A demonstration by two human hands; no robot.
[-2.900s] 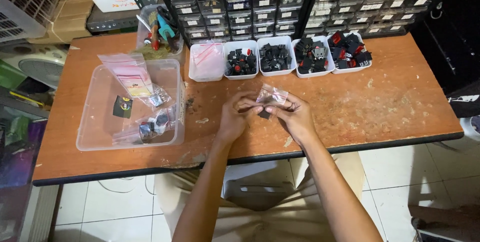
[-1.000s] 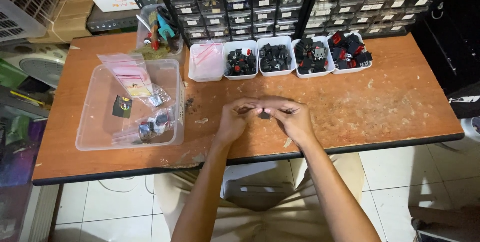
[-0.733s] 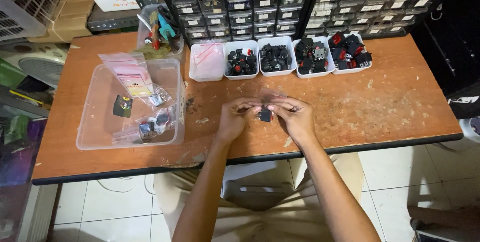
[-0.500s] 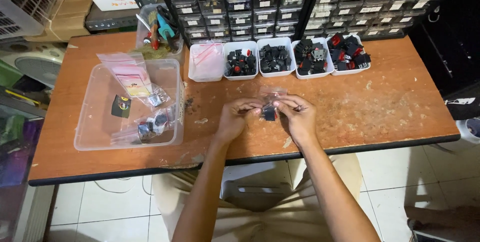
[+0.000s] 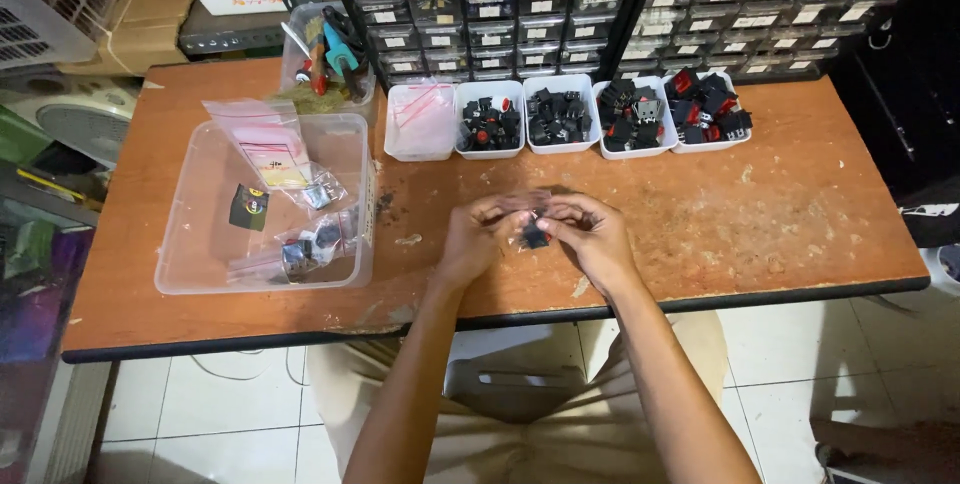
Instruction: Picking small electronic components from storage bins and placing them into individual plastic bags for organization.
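Observation:
My left hand (image 5: 480, 237) and my right hand (image 5: 590, 236) meet over the middle of the brown table (image 5: 800, 214). Together they pinch a small clear plastic bag (image 5: 534, 228) that holds a dark little part. The fingertips of both hands close on the bag's top edge, and the bag hangs just above the tabletop.
A clear plastic tub (image 5: 200, 244) with small filled bags stands at the left. Several white trays (image 5: 565, 116) of black and red switches line the far edge, before a rack of small drawers (image 5: 520, 4). A cup of tools (image 5: 325, 54) stands behind the tub.
The bag looked puffed and wide between my hands at first. Now it is flattened and drawn small, and my hands have shifted slightly while working its top edge.

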